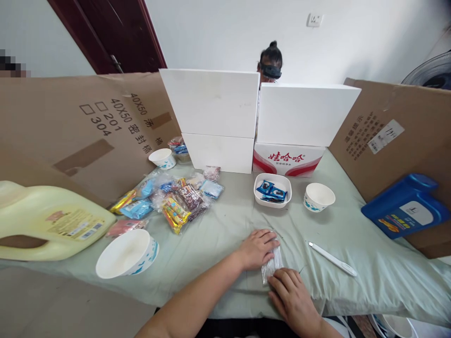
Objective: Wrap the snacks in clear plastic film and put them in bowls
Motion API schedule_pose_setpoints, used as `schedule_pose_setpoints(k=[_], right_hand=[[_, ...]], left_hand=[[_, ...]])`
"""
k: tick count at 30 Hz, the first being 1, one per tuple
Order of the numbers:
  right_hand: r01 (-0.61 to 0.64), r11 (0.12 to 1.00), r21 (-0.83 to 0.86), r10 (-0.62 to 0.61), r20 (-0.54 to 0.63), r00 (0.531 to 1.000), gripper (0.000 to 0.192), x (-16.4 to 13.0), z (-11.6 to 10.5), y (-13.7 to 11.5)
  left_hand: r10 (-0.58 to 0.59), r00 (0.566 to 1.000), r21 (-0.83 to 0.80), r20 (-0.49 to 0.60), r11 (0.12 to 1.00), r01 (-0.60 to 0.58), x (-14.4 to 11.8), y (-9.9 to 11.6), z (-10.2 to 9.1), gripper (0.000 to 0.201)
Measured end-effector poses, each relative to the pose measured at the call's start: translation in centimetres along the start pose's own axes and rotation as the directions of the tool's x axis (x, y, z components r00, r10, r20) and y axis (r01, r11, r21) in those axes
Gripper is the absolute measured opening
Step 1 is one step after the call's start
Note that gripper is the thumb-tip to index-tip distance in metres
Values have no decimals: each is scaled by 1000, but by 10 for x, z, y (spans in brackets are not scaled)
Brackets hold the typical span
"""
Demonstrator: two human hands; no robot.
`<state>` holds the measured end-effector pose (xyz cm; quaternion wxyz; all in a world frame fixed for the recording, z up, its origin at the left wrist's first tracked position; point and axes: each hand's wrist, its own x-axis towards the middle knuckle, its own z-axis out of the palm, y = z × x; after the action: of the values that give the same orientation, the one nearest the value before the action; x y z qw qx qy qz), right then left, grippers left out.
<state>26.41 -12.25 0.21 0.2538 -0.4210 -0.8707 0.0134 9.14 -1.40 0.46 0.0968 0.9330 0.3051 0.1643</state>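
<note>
A small clear plastic bag (271, 268) lies flat on the cloth in front of me, creased and shiny. My left hand (259, 249) rests palm down across its far end, fingers stretched out over it. At the near corner, the fingertips of my right hand (292, 293) press on the bag, with the thumb apart from the fingers. Beyond the hands, a square white tub (258, 197) holds several blue packets (271, 191). A white utility knife (333, 259) lies to the right of the bag.
Wrapped snacks (178, 204) are heaped at left, near a paper bowl (121, 256) and a yellow jug (56, 223). Another paper bowl (319, 197) and a blue bottle (405, 206) stand at right. White boxes (218, 103) and cardboard (116, 122) wall the table; a person (271, 61) is behind.
</note>
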Motion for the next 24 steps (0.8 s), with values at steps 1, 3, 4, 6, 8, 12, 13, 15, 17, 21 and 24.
schedule_pose_setpoints(k=[1, 3, 4, 6, 8, 12, 13, 15, 17, 21, 24], right_hand=[[-2, 1000, 11, 2, 5, 1000, 22, 1, -1, 1], [-3, 999, 37, 2, 5, 1000, 22, 1, -1, 4], [-4, 999, 48, 4, 3, 1000, 22, 1, -1, 5], [-1, 998, 61, 2, -8, 1000, 22, 1, -1, 7], [22, 998, 67, -21, -16, 1000, 21, 1, -2, 9], [94, 992, 85, -92, -35, 995, 20, 12, -11, 11], [107, 990, 92, -103, -41, 994, 20, 17, -14, 12], [113, 987, 117, -108, -45, 993, 21, 30, -16, 17], [69, 987, 146, -65, -29, 997, 20, 45, -13, 25], [-102, 992, 71, 98, 55, 994, 24, 76, 5, 46], [-145, 989, -18, 146, 90, 985, 28, 93, 21, 57]], left_hand=[[-25, 1000, 0, 0, 1000, 25, 0, -1, 1, 36], [-34, 999, -19, -16, 999, 34, 0, -3, 2, 39], [-37, 999, -34, -39, 999, 36, -1, -4, 1, 37], [-57, 994, -62, -90, 997, 51, -3, -3, -2, 27], [-82, 992, -76, -97, 994, 74, -6, -2, -5, 14], [-82, 996, -136, -34, 988, 77, -12, -2, -7, 11], [-82, 996, -168, -37, 983, 75, -13, -3, -7, 12], [-92, 994, -244, -58, 967, 75, -16, -5, -5, 21], [-137, 987, -332, -79, 938, 104, -18, -8, -3, 38], [-260, 959, -446, -113, 876, 184, -20, -16, 2, 59], [-290, 948, -490, -134, 851, 191, -21, -20, 6, 65]])
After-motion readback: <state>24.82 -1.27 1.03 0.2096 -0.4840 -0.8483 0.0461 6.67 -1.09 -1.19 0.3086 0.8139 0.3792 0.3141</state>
